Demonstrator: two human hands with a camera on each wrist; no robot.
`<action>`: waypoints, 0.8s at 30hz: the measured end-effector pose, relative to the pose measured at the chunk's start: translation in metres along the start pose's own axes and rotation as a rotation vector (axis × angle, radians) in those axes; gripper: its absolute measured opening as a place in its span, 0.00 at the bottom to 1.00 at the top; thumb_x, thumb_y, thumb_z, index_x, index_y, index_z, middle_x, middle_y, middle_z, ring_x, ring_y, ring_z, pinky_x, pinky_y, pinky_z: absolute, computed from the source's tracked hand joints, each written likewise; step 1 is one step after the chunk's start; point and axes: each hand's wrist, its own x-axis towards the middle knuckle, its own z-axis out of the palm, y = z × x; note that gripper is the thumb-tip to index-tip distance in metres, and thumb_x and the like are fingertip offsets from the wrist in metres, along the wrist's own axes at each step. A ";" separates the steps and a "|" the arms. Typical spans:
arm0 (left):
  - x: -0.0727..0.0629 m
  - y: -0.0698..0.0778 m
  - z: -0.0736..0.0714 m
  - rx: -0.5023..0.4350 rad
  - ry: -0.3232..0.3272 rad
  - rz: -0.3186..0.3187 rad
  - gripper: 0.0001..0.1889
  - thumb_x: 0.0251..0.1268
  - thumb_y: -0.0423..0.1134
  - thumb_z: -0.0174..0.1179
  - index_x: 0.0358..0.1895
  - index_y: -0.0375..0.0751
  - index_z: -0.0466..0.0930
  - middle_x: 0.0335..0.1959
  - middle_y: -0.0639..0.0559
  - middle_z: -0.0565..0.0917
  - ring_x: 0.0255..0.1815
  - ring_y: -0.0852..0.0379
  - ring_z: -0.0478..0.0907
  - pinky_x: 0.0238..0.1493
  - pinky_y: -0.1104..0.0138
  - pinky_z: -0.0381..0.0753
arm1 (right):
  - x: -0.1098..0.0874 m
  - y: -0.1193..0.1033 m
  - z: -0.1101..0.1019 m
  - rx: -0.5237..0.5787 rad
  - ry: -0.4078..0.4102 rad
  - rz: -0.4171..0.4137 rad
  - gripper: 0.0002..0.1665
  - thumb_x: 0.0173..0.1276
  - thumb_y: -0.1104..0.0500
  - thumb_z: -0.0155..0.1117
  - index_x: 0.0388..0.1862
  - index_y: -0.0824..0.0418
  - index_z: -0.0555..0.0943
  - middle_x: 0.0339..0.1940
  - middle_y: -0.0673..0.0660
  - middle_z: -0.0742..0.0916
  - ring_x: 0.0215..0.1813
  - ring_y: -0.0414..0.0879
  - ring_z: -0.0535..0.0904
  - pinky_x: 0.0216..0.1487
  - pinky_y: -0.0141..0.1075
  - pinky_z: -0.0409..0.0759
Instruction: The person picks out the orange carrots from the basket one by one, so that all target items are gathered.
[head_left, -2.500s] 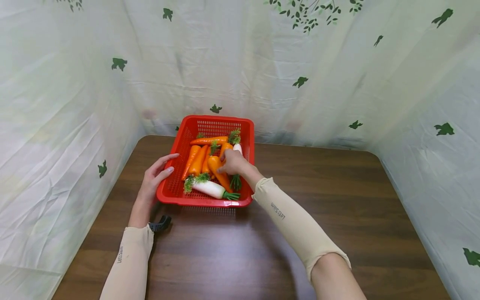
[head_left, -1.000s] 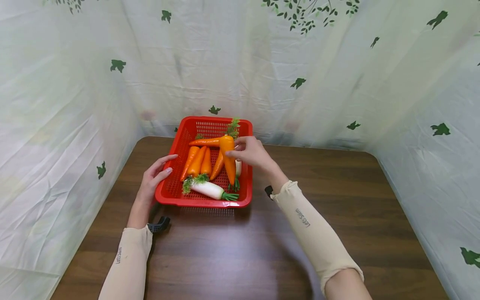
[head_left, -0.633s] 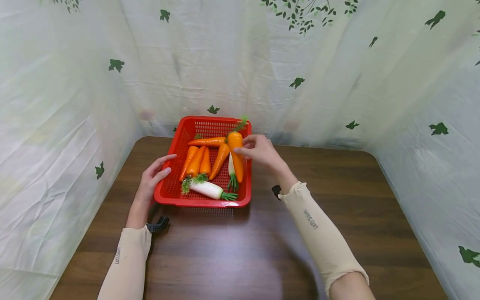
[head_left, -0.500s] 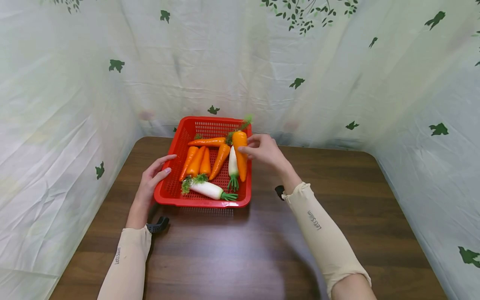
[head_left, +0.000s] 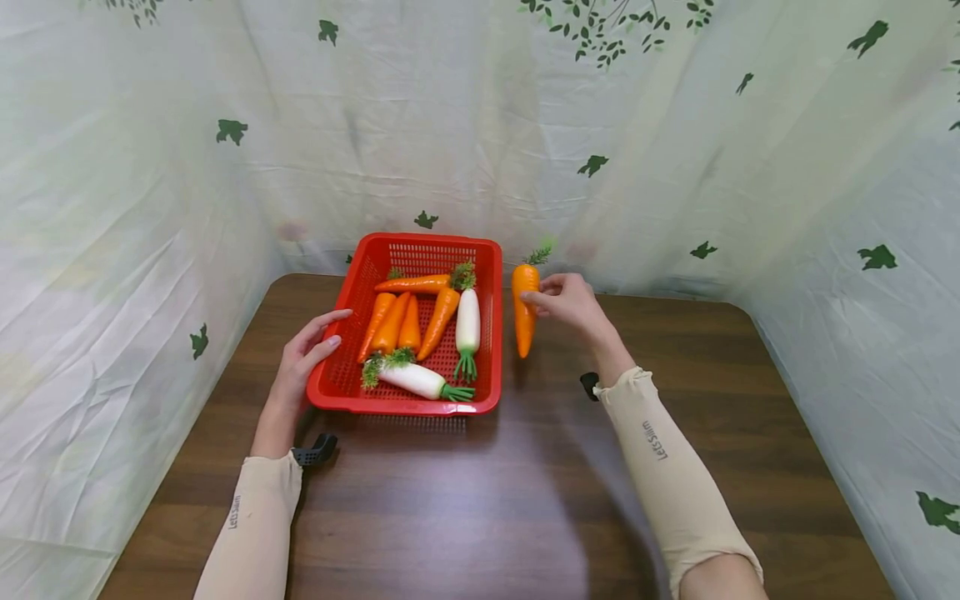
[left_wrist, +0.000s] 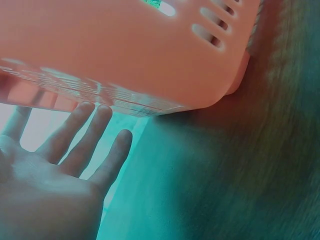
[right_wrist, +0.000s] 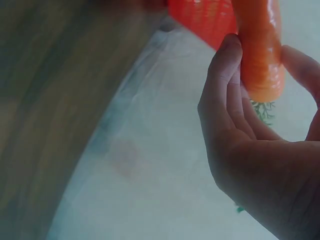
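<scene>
Pinching tapered orange carrot (head_left: 524, 317) in right grip (head_left: 573, 307) beside rectangular red plastic basket (head_left: 408, 406), perhaps steadied by spread left grip (head_left: 302, 354).

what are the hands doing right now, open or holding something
Left hand: open, at the basket's left side.
Right hand: holding a carrot.

Orange carrot (head_left: 522, 317), tip down, beside red basket (head_left: 405, 406)

Brown wood-grain table (head_left: 420, 533), far corners rounded. Pale creased cloth (head_left: 660, 192) hangs along far, left and right sides; dark green shapes (head_left: 593, 166) scattered over it, leafy sprigs (head_left: 602, 35) high on far side. Whitish glare (head_left: 468, 492) on near tabletop.
</scene>
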 end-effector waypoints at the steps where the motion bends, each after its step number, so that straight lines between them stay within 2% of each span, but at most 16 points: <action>1: 0.000 0.000 0.000 0.002 0.003 -0.002 0.26 0.82 0.42 0.55 0.79 0.48 0.68 0.77 0.45 0.69 0.69 0.43 0.76 0.58 0.61 0.86 | 0.001 0.003 -0.001 -0.014 0.002 0.007 0.27 0.73 0.49 0.72 0.57 0.71 0.81 0.52 0.67 0.90 0.50 0.60 0.90 0.58 0.46 0.88; 5: -0.001 0.000 -0.001 0.005 0.006 -0.005 0.26 0.82 0.42 0.55 0.79 0.48 0.67 0.77 0.45 0.69 0.69 0.44 0.76 0.58 0.61 0.86 | 0.004 0.018 -0.004 -0.050 -0.001 0.040 0.29 0.73 0.50 0.72 0.59 0.72 0.81 0.53 0.69 0.90 0.47 0.57 0.91 0.60 0.48 0.88; 11: -0.001 -0.001 -0.002 0.001 0.000 0.001 0.26 0.82 0.42 0.55 0.79 0.48 0.67 0.77 0.45 0.69 0.68 0.45 0.76 0.58 0.62 0.86 | 0.012 0.042 -0.006 -0.084 0.003 0.106 0.28 0.73 0.51 0.72 0.59 0.72 0.82 0.52 0.69 0.89 0.53 0.63 0.89 0.63 0.55 0.85; 14: -0.001 -0.001 -0.002 -0.001 -0.002 0.001 0.26 0.82 0.41 0.55 0.79 0.48 0.67 0.77 0.45 0.69 0.68 0.45 0.76 0.58 0.62 0.86 | 0.015 0.053 -0.005 -0.115 0.011 0.132 0.28 0.72 0.50 0.72 0.58 0.72 0.82 0.51 0.69 0.89 0.53 0.64 0.88 0.64 0.54 0.85; 19: -0.001 -0.001 -0.002 -0.004 -0.008 -0.001 0.26 0.82 0.41 0.55 0.79 0.48 0.67 0.77 0.44 0.69 0.68 0.46 0.76 0.58 0.62 0.86 | 0.019 0.069 -0.005 -0.137 0.041 0.178 0.29 0.70 0.49 0.74 0.57 0.72 0.83 0.42 0.63 0.91 0.46 0.58 0.92 0.60 0.50 0.87; 24: -0.001 0.001 -0.001 -0.010 -0.007 -0.002 0.26 0.82 0.41 0.55 0.79 0.47 0.68 0.76 0.44 0.69 0.67 0.46 0.76 0.58 0.62 0.86 | 0.022 0.079 -0.008 -0.149 0.053 0.210 0.27 0.69 0.50 0.76 0.53 0.71 0.84 0.32 0.59 0.92 0.34 0.47 0.91 0.54 0.46 0.90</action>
